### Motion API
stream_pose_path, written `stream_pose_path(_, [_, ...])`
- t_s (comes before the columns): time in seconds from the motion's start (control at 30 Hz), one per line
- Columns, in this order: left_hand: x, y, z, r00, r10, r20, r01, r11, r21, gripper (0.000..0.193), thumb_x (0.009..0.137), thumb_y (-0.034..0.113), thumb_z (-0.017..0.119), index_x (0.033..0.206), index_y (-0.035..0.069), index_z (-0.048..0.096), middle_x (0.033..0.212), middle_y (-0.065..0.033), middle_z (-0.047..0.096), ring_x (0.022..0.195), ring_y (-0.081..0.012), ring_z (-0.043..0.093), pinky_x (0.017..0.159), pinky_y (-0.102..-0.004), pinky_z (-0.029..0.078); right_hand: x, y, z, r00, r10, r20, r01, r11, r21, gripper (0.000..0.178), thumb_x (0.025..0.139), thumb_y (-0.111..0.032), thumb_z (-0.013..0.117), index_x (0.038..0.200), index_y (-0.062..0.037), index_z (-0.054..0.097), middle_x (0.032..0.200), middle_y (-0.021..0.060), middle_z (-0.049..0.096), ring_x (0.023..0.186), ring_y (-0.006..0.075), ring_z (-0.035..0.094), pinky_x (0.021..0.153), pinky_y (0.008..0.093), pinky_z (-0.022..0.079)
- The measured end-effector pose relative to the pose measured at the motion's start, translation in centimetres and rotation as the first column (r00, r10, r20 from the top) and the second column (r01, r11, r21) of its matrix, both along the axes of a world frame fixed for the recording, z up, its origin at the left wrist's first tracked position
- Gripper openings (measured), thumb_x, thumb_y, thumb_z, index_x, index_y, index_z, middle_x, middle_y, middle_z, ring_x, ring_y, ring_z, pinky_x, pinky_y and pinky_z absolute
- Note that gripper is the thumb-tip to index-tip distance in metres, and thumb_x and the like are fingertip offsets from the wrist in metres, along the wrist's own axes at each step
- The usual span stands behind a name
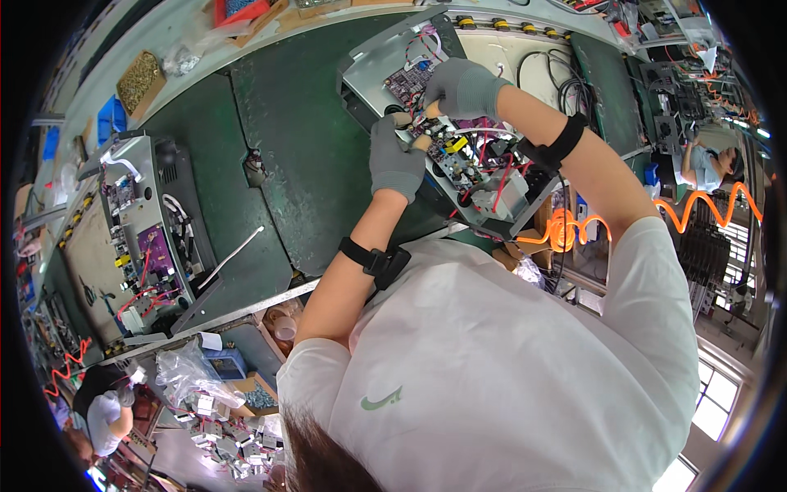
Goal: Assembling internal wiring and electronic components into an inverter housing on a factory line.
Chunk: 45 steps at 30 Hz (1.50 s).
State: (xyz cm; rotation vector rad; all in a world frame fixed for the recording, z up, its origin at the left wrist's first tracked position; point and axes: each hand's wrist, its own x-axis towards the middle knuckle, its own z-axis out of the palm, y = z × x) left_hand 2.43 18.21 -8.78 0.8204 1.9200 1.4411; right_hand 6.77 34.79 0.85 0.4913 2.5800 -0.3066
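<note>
An open metal equipment chassis (373, 78) with circuit boards and coloured wires lies tilted on the green bench in front of me. My left hand (397, 160), in a grey glove with bare fingertips, reaches over its near left edge. Its thumb and fingers close in among the wires by a board. My right hand (466, 88), gloved alike, comes in from the right with bent fingers, close to the left one. Whatever the fingertips pinch is too small and covered to name. A dark circuit board (406, 82) lies just beyond them, and a board with yellow parts (459, 146) sits nearer me.
A second open chassis (152, 221) stands on the left, a white cable tie (238, 252) beside it. Further back are a box of screws (141, 82) and a blue bin (111, 119). An orange coiled hose (564, 230) hangs at right. Co-workers (106, 418) (707, 164) appear at both sides.
</note>
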Motion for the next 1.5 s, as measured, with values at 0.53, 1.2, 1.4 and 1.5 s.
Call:
stream_pose_path(0.53, [-0.4,0.5,-1.1,0.998,0.026,-0.048,-0.023,0.997,0.070,0.046,0.063,0.005,0.076,0.103,0.006,0.054,0.100,-0.0098,0.051,0.077,-0.0232,0.053,0.066,-0.0310,0.046,-2.0,-0.7,-0.3,0.957,-0.244,0.157,0.228,0.967,0.114,0.021,0.067,-0.011,0.065,0.086,-0.0090,0.072,0.073,0.0106,0.068,0.069,0.0230,0.066,0.066,0.0334,0.052])
stream_pose_path(1.2, [-5.3,4.7,3.2,0.927,-0.102,0.360,0.241,0.899,-0.366,0.026,0.074,0.018,0.071,0.090,0.002,0.059,0.075,-0.0062,0.062,0.054,-0.0120,0.055,0.049,-0.0242,0.046,6.7,-5.3,1.7,0.932,-0.042,-0.360,0.126,0.969,0.212,0.030,0.070,-0.012,0.063,0.100,-0.0151,0.064,0.099,0.0034,0.056,0.101,0.0214,0.054,0.083,0.0345,0.046])
stream_pose_path(1.4, [-6.8,6.3,3.3,0.895,-0.154,0.418,0.356,0.811,-0.464,0.028,0.079,0.011,0.063,0.103,-0.003,0.058,0.077,-0.0119,0.062,0.059,-0.0159,0.064,0.049,-0.0249,0.055,5.6,-4.3,0.8,0.983,-0.142,-0.115,0.141,0.990,-0.020,0.050,0.071,-0.018,0.064,0.120,-0.0158,0.055,0.112,0.0060,0.055,0.101,0.0264,0.056,0.078,0.0385,0.049])
stream_pose_path(1.5, [-6.8,6.7,3.3,0.914,-0.184,0.360,0.349,0.811,-0.470,0.029,0.079,0.006,0.061,0.105,-0.005,0.056,0.079,-0.0125,0.063,0.058,-0.0167,0.064,0.050,-0.0254,0.055,5.8,-4.0,-0.7,0.989,-0.042,-0.138,0.051,0.997,0.059,0.041,0.066,-0.016,0.067,0.107,-0.0122,0.063,0.090,0.0109,0.065,0.083,0.0289,0.065,0.067,0.0418,0.052])
